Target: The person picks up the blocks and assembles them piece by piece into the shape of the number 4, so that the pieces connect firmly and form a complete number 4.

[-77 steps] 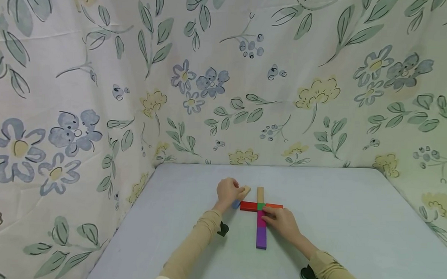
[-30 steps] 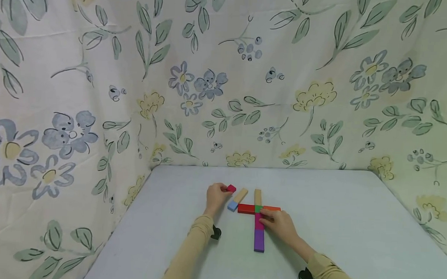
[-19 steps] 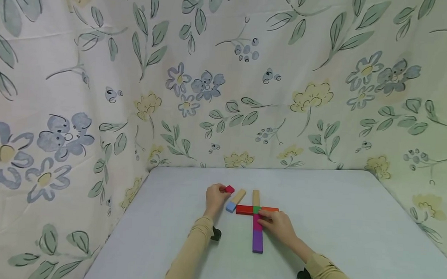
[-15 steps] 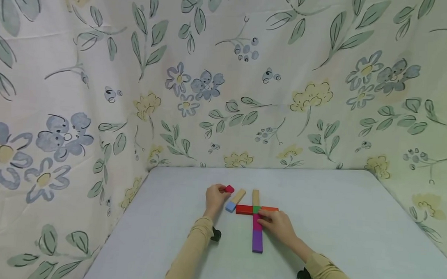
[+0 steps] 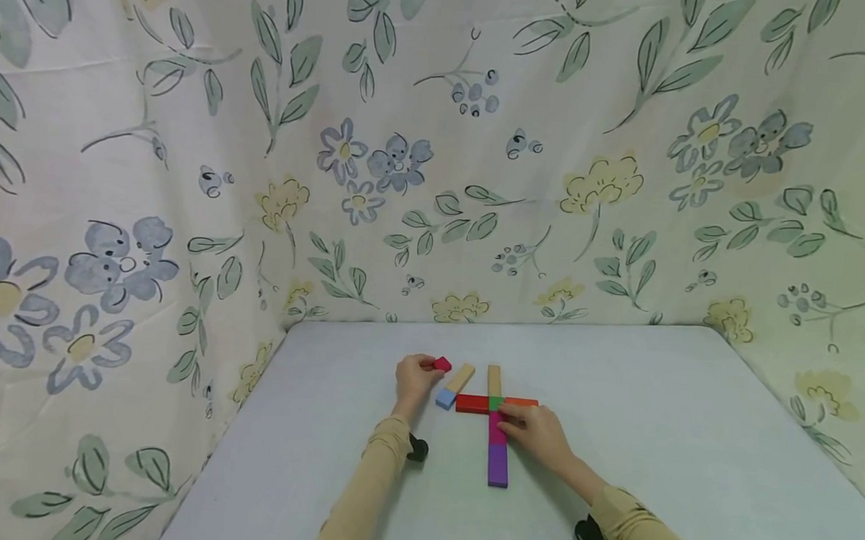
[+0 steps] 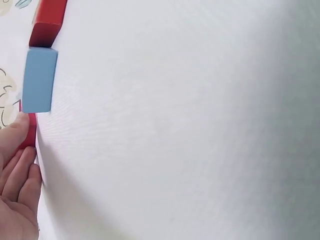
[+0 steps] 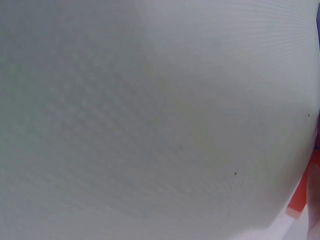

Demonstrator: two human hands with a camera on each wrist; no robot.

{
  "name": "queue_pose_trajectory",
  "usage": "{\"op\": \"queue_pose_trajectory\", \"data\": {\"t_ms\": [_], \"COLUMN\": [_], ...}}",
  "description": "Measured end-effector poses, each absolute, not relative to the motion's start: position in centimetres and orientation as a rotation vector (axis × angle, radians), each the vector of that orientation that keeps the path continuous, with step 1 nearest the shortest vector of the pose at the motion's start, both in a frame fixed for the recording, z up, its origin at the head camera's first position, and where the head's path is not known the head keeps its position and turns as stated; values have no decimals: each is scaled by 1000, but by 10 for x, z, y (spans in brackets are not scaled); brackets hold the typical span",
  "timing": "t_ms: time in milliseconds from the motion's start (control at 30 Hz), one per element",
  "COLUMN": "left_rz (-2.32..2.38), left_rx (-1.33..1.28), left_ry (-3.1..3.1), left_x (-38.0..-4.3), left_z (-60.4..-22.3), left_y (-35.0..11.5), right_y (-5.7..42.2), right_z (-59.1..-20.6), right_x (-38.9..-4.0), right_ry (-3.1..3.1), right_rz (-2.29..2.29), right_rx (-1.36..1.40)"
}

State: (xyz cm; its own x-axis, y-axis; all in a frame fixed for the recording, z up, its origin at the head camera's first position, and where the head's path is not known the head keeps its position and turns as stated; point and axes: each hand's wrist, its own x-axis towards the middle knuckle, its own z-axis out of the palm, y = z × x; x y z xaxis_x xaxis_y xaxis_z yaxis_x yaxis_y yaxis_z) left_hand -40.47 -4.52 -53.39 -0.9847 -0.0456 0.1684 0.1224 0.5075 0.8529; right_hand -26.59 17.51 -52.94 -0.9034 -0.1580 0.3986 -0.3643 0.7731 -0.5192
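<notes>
In the head view my left hand (image 5: 414,379) pinches a small crimson block (image 5: 442,364) at the far left of the blocks. The left wrist view shows the thumb and fingers on that crimson block (image 6: 31,132). Just right of it lie a light blue block (image 5: 445,399) and a slanted plain wooden block (image 5: 461,377), end to end. My right hand (image 5: 541,437) rests its fingertips on the green block (image 5: 495,402) and magenta block (image 5: 498,428) at the middle of a cross. Only a sliver of it shows beside the orange block (image 7: 300,195) in the right wrist view.
The cross's other arms are a red block (image 5: 472,404), an upright-lying wooden block (image 5: 495,379) and a purple block (image 5: 498,467). All lie on a white table (image 5: 634,436). A floral cloth (image 5: 436,159) hangs behind and at the sides.
My left hand has moved left from over the slanted wooden block and now holds the crimson block, which was not visible at first. My right hand stays at the cross.
</notes>
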Motion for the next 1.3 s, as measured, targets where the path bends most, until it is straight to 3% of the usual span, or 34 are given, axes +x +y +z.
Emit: {"op": "queue_pose_trajectory", "data": {"t_ms": [1300], "left_rz": [-1415], "left_rx": [-472], "left_ry": [-2603], "left_x": [-432], "left_z": [-439], "left_y": [-48], "right_y": [176], "right_z": [-528], "right_x": [-266], "right_ry": [-2656], "right_rz": [874], "right_rx": [389]}}
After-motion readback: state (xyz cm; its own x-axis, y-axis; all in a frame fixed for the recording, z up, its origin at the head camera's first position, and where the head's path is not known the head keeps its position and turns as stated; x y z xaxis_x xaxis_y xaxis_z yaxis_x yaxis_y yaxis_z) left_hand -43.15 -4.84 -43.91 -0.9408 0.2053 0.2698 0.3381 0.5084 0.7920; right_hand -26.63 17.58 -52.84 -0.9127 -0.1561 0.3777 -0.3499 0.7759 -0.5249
